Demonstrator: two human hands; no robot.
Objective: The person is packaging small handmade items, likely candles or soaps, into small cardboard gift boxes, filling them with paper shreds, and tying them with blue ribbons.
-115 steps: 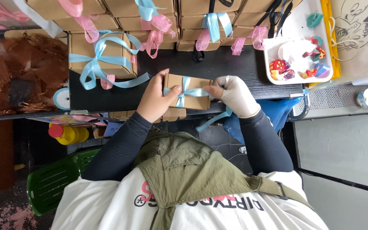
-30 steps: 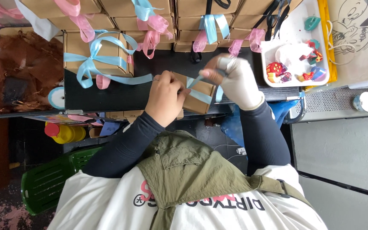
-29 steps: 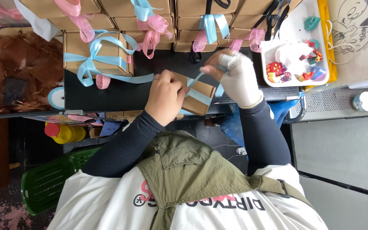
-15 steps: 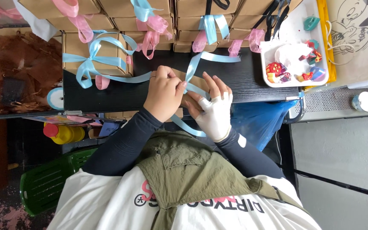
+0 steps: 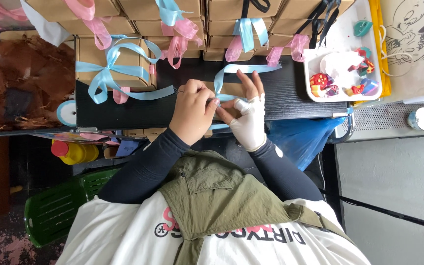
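Head cam: small brown box (image 5: 229,90) sits on the black surface (image 5: 123,110), mostly hidden under both hands. Left hand (image 5: 192,110) is closed, pinching the light blue ribbon (image 5: 241,68) at the crossing, probably to keep it tight. Gloved right hand (image 5: 247,118) lies spread flat, pinning the box so it doesn't slide.

Two hands at work: a bare left hand (image 5: 192,115) and a right hand (image 5: 247,118) in a white fingerless glove. One small brown box (image 5: 229,91) under them, wound with one light blue ribbon (image 5: 241,69). One finished box with a blue bow (image 5: 116,64) beside. One white tray (image 5: 342,29) of coloured bits. One ribbon spool (image 5: 66,113). One yellow bottle (image 5: 77,152). One green chair (image 5: 55,213). Stacked boxes behind: too many overlapping to count.
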